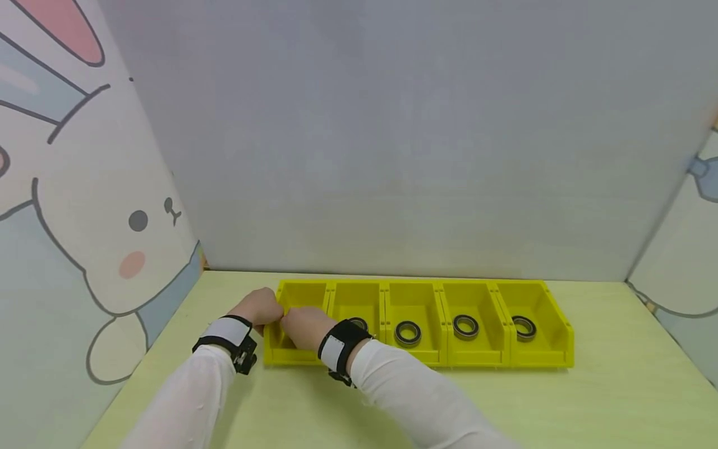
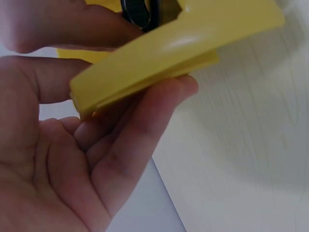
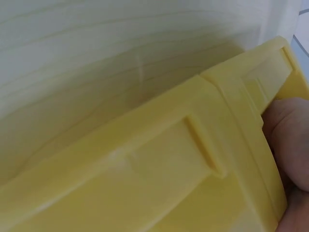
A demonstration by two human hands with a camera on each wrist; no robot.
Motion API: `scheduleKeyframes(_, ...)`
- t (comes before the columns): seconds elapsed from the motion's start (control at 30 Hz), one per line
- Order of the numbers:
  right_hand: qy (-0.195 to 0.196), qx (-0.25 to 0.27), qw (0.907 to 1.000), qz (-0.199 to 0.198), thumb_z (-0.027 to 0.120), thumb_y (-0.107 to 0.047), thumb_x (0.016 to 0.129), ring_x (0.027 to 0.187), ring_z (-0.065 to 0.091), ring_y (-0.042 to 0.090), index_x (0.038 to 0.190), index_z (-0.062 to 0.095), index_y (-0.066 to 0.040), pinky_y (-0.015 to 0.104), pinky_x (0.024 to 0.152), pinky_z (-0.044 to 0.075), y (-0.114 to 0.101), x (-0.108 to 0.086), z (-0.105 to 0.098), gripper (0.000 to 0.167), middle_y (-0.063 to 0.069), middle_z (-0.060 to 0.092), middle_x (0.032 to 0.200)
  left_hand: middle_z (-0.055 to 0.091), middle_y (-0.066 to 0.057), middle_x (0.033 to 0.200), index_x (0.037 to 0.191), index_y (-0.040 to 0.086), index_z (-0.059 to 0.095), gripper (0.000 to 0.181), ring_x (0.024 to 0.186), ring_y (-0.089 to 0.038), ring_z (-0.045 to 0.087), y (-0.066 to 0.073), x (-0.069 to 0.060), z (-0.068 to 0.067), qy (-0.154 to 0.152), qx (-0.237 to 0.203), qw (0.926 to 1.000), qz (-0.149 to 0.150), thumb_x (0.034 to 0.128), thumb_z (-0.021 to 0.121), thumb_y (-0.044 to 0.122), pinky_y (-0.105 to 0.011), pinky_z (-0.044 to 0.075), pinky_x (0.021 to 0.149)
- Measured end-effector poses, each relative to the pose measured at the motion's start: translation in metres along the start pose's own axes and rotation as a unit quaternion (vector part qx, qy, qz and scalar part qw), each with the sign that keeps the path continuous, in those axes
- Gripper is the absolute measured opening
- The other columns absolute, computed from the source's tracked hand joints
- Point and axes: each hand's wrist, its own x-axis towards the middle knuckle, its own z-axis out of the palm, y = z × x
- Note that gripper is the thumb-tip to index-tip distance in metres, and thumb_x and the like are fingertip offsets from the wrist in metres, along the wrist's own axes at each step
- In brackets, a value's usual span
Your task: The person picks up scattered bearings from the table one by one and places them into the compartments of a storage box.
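Observation:
In the head view, my left hand (image 1: 259, 307) is at the left side of the leftmost yellow bin (image 1: 305, 293). The left wrist view shows its fingers bent around the yellow wall (image 2: 164, 48) of that bin, gripping it. My right hand (image 1: 307, 327) reaches over the front of the same bin, close to the left one. Part of it shows past a yellow divider in the right wrist view, but its fingertips (image 3: 289, 140) are mostly hidden, so whether they hold anything cannot be told. A black rounded object (image 2: 137, 12), of unclear kind, appears behind the wall.
Several yellow bins stand joined in a row. Ring-shaped bearings lie in the bins to the right: one partly hidden by the right wrist (image 1: 359, 322), others (image 1: 407, 334) farther along. A pale table (image 1: 617, 349) carries the row, and a grey wall (image 1: 392, 156) rises behind.

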Motion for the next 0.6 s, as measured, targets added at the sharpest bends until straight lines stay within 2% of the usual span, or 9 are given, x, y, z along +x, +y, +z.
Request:
scheduleKeyframes(0.13, 0.006, -0.005, 1.0, 0.005, 0.058, -0.021, 0.093, 0.06, 0.049, 0.009, 0.086, 0.061, -0.015, 0.017, 0.055, 0.037, -0.002, -0.001, 0.001, 0.009, -0.004, 0.047, 0.065, 0.057, -0.009, 0.069, 0.076, 0.0, 0.054, 0.008, 0.051, -0.019, 0.06, 0.0, 0.0, 0.0, 0.003, 0.004, 1.0, 0.001, 0.0769, 0.048, 0.005, -0.036, 0.056, 0.054)
scheduleKeyframes(0.3, 0.01, -0.008, 0.9997, 0.022, 0.058, -0.021, 0.093, 0.06, 0.049, 0.009, 0.089, 0.061, -0.016, 0.016, 0.056, 0.038, 0.004, -0.005, 0.005, 0.008, -0.004, 0.048, 0.065, 0.057, -0.01, 0.069, 0.077, -0.001, 0.055, 0.008, 0.051, -0.019, 0.059, 0.009, 0.004, 0.002, 0.002, 0.008, 1.0, 0.004, 0.0759, 0.049, 0.005, -0.034, 0.055, 0.052)
scheduleKeyframes(0.53, 0.006, -0.019, 0.9997, 0.01, 0.056, -0.021, 0.094, 0.057, 0.048, 0.008, 0.086, 0.061, -0.016, 0.017, 0.054, 0.038, 0.007, -0.008, 0.005, 0.011, -0.004, 0.047, 0.063, 0.057, -0.01, 0.069, 0.076, 0.0, 0.055, 0.009, 0.052, -0.02, 0.06, 0.012, 0.001, 0.003, 0.006, 0.006, 1.0, -0.001, 0.0761, 0.048, 0.004, -0.033, 0.055, 0.052)
scheduleKeyframes(0.6, 0.004, -0.017, 0.9998, 0.002, 0.055, -0.021, 0.095, 0.057, 0.048, 0.009, 0.085, 0.06, -0.016, 0.017, 0.052, 0.038, 0.008, -0.012, -0.002, 0.012, -0.004, 0.047, 0.063, 0.056, -0.009, 0.069, 0.077, -0.001, 0.055, 0.009, 0.053, -0.019, 0.06, 0.012, 0.0, 0.003, 0.005, 0.006, 1.0, -0.003, 0.0776, 0.048, 0.005, -0.034, 0.056, 0.053)
